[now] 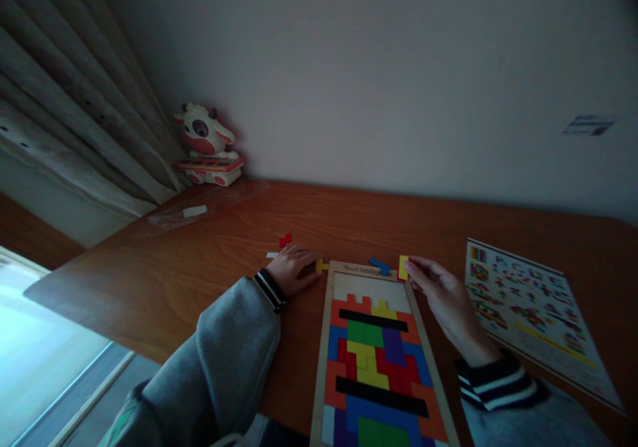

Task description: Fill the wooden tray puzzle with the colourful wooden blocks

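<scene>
My right hand (441, 295) pinches a yellow puzzle block (403, 266) upright between thumb and fingers, above the board's top right corner. Some red shows at the block's lower edge; whether it is a second block I cannot tell. My left hand (295, 269) lies on the table with its fingers stretched out, their tips at a small yellow block (321, 266) by the top left corner. Between the hands, the wooden puzzle board (326, 327) holds many coloured blocks, with a bare strip near its top. A blue block (381, 266) lies at its top edge.
A red block (284, 240) and a white piece (272, 255) lie just beyond my left hand. On the right is a printed picture sheet (531, 314). A cow-shaped toy keyboard (209, 145) and a clear plastic bag (174, 218) sit at the back left.
</scene>
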Motion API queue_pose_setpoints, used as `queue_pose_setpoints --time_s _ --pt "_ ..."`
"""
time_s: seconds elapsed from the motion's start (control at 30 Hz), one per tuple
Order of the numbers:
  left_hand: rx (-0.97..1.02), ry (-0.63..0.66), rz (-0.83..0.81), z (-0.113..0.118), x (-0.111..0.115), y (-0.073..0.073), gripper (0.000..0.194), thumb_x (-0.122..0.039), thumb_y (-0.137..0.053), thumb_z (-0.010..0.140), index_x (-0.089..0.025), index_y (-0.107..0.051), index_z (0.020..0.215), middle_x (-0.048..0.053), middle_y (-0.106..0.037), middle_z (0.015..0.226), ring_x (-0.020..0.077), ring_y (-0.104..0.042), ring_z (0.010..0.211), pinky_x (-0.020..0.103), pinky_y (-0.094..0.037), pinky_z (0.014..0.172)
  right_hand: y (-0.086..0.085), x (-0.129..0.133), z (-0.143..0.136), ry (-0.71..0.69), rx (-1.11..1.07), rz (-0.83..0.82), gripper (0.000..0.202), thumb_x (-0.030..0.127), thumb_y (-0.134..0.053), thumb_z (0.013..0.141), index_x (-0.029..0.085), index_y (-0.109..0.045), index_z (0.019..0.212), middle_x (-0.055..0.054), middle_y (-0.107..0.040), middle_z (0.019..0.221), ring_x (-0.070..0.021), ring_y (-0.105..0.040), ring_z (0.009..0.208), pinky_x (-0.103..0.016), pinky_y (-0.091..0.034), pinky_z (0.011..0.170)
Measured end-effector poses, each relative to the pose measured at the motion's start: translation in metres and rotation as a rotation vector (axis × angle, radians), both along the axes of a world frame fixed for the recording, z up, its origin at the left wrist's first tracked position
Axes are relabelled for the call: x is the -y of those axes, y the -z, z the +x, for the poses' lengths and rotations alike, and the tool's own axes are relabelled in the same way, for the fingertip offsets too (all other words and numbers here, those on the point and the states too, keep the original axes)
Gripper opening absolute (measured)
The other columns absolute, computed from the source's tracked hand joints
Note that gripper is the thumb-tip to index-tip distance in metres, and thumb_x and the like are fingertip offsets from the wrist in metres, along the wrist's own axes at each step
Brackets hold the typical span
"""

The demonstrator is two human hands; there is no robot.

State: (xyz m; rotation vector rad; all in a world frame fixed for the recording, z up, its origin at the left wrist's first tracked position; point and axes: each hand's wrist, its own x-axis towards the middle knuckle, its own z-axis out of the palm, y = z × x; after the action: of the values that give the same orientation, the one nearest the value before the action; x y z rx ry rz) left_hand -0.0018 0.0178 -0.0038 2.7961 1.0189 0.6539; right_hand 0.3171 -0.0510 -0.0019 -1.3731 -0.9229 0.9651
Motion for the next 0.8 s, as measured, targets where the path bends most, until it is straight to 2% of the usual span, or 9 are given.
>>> queue_pose_setpoints --time_s 0.1,0.23,0.33,0.43,0.53,0.63,0.7,0.8 --pt "0.008 -0.013 -0.016 0.000 -0.002 0.001 0.037 -0.039 -0.058 0.091 -0.016 -0.064 0.120 0.013 -0.071 0.112 0.0284 -0.066 0.102 0.046 -0.051 0.092 0.003 -0.001 0.001 -0.005 0.033 0.007 0.052 0.055 -0.081 0.063 0.019 -0.072 0.099 -0.008 -0.073 0.097 -0.0209 -0.066 0.087 -0.031 -0.054 0.074" --pt "0.080 -0.025 -0.007 0.000 -0.003 0.002 0.036 -0.038 -0.063 0.089 -0.017 -0.064 0.119 0.012 -0.071 0.111 0.0256 -0.068 0.099 0.042 -0.054 0.090 0.005 -0.002 0.002 -0.003 0.049 0.038 0.048 0.054 -0.079 0.067 0.019 -0.071 0.099 -0.008 -0.073 0.097 -0.0211 -0.066 0.086 -0.031 -0.053 0.071" --pt "0.218 -0.024 0.000 0.002 -0.002 0.001 0.032 -0.034 -0.064 0.088 -0.019 -0.065 0.116 0.010 -0.070 0.113 0.0218 -0.068 0.101 0.037 -0.056 0.091 0.003 -0.002 0.001 -0.003 0.034 0.038 0.047 0.053 -0.080 0.066 0.019 -0.072 0.097 -0.007 -0.072 0.093 -0.0197 -0.065 0.083 -0.030 -0.052 0.071" --pt "0.366 -0.006 -0.036 0.007 0.003 -0.004 0.028 -0.031 -0.069 0.085 -0.018 -0.069 0.109 0.011 -0.070 0.114 0.0214 -0.068 0.102 0.037 -0.056 0.093 0.000 -0.001 -0.001 0.001 0.000 0.043 0.046 0.051 -0.082 0.064 0.019 -0.072 0.095 -0.005 -0.072 0.089 -0.0183 -0.064 0.081 -0.030 -0.052 0.072" --pt "0.546 0.012 -0.260 0.020 0.012 -0.007 0.029 -0.031 -0.076 0.078 -0.017 -0.070 0.103 0.011 -0.070 0.113 0.0227 -0.068 0.103 0.039 -0.056 0.092 0.000 -0.001 -0.003 0.004 -0.045 0.051 0.044 0.049 -0.083 0.064 0.019 -0.073 0.094 -0.004 -0.071 0.088 -0.0166 -0.063 0.079 -0.029 -0.051 0.070" --pt "0.867 -0.034 -0.668 0.036 0.021 -0.006 0.040 -0.033 -0.082 0.071 -0.016 -0.067 0.104 0.009 -0.071 0.107 0.0209 -0.070 0.095 0.037 -0.059 0.086 0.001 -0.001 -0.003 -0.006 -0.157 0.055 0.040 0.046 -0.084 0.064 0.021 -0.073 0.093 -0.002 -0.071 0.085 -0.0134 -0.062 0.073 -0.026 -0.051 0.065" --pt "1.031 -0.089 -0.884 0.044 0.024 -0.004 0.047 -0.030 -0.086 0.065 -0.016 -0.064 0.105 0.006 -0.072 0.101 0.0172 -0.071 0.086 0.033 -0.060 0.083 0.001 -0.002 -0.004 -0.016 -0.242 0.048 0.038 0.044 -0.085 0.063 0.022 -0.073 0.091 0.000 -0.070 0.083 -0.0115 -0.060 0.069 -0.024 -0.050 0.062" --pt "1.107 -0.117 -0.994 0.051 0.024 -0.001 0.051 -0.024 -0.088 0.062 -0.016 -0.062 0.105 0.004 -0.071 0.097 0.0146 -0.071 0.082 0.030 -0.059 0.082 -0.004 -0.001 -0.006 -0.036 -0.339 0.044 0.035 0.043 -0.087 0.060 0.022 -0.073 0.084 0.001 -0.070 0.081 -0.0120 -0.062 0.071 -0.025 -0.053 0.064"
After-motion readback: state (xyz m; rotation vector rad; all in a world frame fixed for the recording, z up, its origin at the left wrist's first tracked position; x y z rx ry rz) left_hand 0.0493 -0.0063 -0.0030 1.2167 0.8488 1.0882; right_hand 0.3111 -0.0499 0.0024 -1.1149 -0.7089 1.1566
